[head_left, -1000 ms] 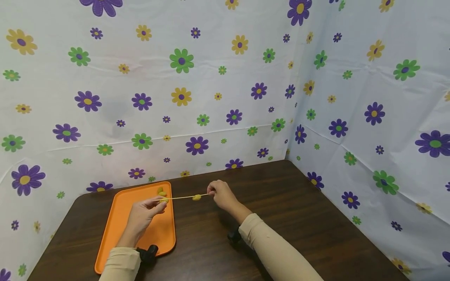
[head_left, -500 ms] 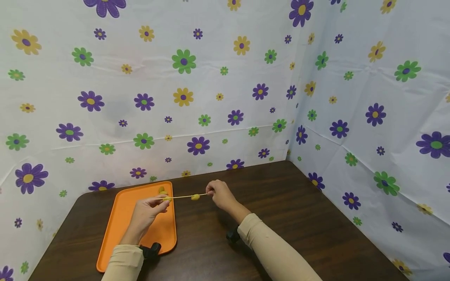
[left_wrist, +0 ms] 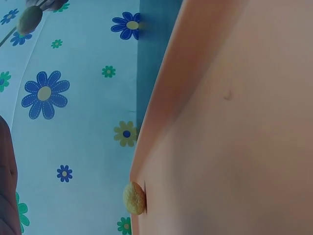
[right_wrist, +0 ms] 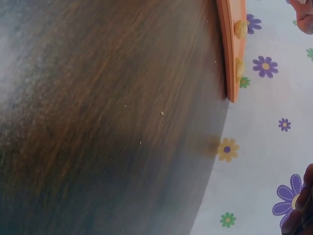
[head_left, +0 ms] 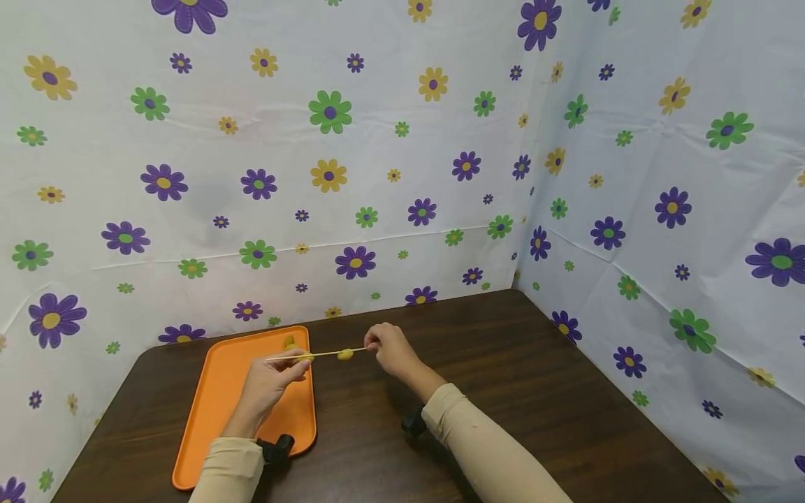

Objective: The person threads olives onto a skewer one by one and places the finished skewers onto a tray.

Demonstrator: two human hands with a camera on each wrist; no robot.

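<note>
A thin pale wooden skewer is held nearly level above the table, running from my left hand to my right. My right hand pinches its right end, close to a yellow lump threaded on it. With thumb and fingers my left hand, over the tray, pinches a second yellow lump on the skewer; the stick's other end juts out left past the fingers. The left wrist view shows the threaded yellow lump beside my right fingertips. Most of each hand falls outside its own wrist view.
An orange tray lies at the left of the dark wooden table. Loose yellow lumps sit near its far right corner. Flower-patterned cloth hangs behind and on the right. Tiny crumbs lie on the tabletop.
My left hand has moved right along the skewer with its yellow lump, narrowing the gap to the other lump. More skewer shows left of my fingers. My right hand has shifted slightly left.
</note>
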